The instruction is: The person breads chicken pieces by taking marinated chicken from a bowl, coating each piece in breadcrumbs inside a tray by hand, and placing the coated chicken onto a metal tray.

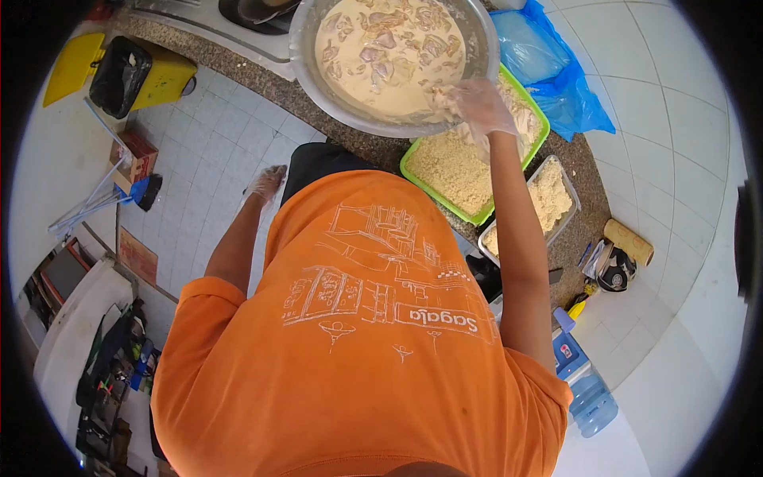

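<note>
My right hand (485, 111), in a clear plastic glove, reaches over the near right rim of a large metal bowl (306, 87). Its fingers are closed around a pale, batter-coated piece of meat (443, 98), partly hidden by the fingers. Creamy batter (350, 79) fills the bowl, with several pieces of raw meat (385, 40), likely chicken, in it. Under my right forearm is a green tray (478, 218) of yellowish crumbs (453, 168), with pale pieces at its far end. My left hand (269, 181), also gloved, hangs away from the counter, fingers loosely apart, holding nothing visible.
A clear container (574, 199) of crumbs stands beside the tray on the granite counter (586, 171). Blue plastic bags (556, 79) lie behind the bowl. A sink (230, 36) is at the upper left. On the floor stands a yellow bin (165, 78); a water bottle (592, 404) is lower right.
</note>
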Action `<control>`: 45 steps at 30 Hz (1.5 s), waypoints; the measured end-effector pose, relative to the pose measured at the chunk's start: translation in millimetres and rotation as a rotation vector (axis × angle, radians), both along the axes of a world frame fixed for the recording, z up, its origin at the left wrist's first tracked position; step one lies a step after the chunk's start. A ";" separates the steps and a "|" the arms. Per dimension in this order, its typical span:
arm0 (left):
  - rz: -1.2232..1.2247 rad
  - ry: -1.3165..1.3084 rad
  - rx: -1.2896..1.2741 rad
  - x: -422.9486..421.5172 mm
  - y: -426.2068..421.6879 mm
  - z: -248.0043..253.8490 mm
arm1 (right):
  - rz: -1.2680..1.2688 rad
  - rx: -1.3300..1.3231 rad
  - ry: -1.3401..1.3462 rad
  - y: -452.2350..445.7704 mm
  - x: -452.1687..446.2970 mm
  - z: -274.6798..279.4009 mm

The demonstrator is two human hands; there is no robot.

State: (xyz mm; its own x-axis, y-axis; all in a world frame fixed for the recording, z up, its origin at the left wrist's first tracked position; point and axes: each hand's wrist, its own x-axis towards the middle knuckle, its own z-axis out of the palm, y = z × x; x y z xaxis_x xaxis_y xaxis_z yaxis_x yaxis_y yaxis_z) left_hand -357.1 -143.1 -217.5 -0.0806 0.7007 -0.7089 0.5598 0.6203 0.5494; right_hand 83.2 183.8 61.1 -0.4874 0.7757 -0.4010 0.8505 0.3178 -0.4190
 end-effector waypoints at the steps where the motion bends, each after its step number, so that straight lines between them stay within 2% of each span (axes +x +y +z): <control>1: -0.014 0.015 0.006 -0.6 1.6 0.8 | 0.127 0.069 -0.103 0.8 -16.0 -3.8; 2: 0.000 -0.006 0.064 -3.8 -5.0 -13.4 | 0.252 0.146 -0.200 1.5 -32.1 -7.6; 4: 0.028 -0.048 0.179 -11.8 -27.5 -54.9 | 0.251 0.071 -0.173 2.3 -53.8 -43.3; 7: 0.059 -0.051 0.110 -3.4 -22.7 9.5 | -0.068 -0.154 0.289 3.9 -59.6 -25.2; 10: 0.158 -0.037 -0.024 -18.0 -51.1 -13.5 | -0.145 -0.231 0.015 27.3 -59.6 -25.3; 11: 0.100 0.025 0.056 -26.0 -70.6 -36.7 | 0.051 -0.050 -0.133 30.6 -63.8 -29.7; 13: -0.018 0.148 0.221 -36.3 -106.3 -80.8 | 0.096 0.012 -0.261 29.0 -72.1 -54.0; 14: 0.021 0.117 0.148 -35.9 -107.8 -74.9 | 0.118 0.043 -0.323 23.0 -75.9 -69.8; 16: 0.096 0.057 0.002 -37.3 -106.1 -54.8 | 0.091 0.159 -0.192 -4.1 -79.4 -107.8; 17: 0.193 -0.034 -0.064 -41.5 -104.5 -53.4 | 0.076 0.216 -0.126 -14.9 -85.7 -108.2; 19: 0.388 -0.221 -0.196 -46.8 -102.9 -52.9 | -0.040 0.023 -0.136 -13.1 -95.2 -84.4; 20: 0.445 -0.271 -0.181 -50.4 -103.1 -58.4 | -0.095 -0.074 -0.142 -11.5 -100.8 -66.7; 22: 0.567 -0.369 -0.154 -57.0 -104.4 -75.6 | -0.097 -0.019 -0.033 -6.0 -83.7 -47.7; 23: 0.575 -0.313 -0.112 -56.5 -99.0 -73.6 | -0.100 0.007 0.023 -6.0 -79.8 -35.0; 26: 0.459 -0.130 -0.051 -52.4 -72.2 -45.1 | -0.133 0.084 -0.074 -11.0 -79.7 2.6; 29: 0.383 -0.189 -0.064 -52.3 -52.7 -40.3 | 0.057 0.047 0.154 -24.3 -67.9 -9.5; 32: 0.361 -0.228 -0.019 -46.6 -34.7 -29.3 | -0.099 -0.029 0.124 -23.0 -64.0 -12.8; 33: 0.333 -0.205 0.008 -45.8 -30.0 -25.8 | -0.106 -0.013 0.031 -19.3 -65.0 -14.0; 35: 0.269 -0.160 0.059 -47.9 -26.9 -35.9 | -0.126 0.015 -0.155 -7.5 -67.1 -21.0; 38: 0.289 -0.170 0.010 -43.4 -27.2 -38.2 | -0.144 0.094 -0.084 -10.8 -60.1 -80.8; 41: 0.258 -0.165 0.017 -44.8 -37.7 -40.5 | 0.005 -0.063 -0.125 -14.5 -83.7 -113.0; 44: 0.240 -0.156 0.117 -54.2 -56.1 -71.6 | 0.028 -0.004 -0.034 -17.0 -77.6 -89.8; 45: 0.288 -0.161 0.063 -54.3 -61.4 -74.6 | 0.005 -0.036 -0.027 -14.0 -73.4 -73.9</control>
State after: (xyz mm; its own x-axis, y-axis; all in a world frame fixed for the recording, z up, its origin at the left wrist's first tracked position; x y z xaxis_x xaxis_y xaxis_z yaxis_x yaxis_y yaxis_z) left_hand -411.4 -204.5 -292.0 -0.1718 0.7084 -0.6846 0.2693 0.7022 0.6591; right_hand 9.8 169.8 -12.8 -0.4801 0.7578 -0.4418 0.8599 0.3071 -0.4077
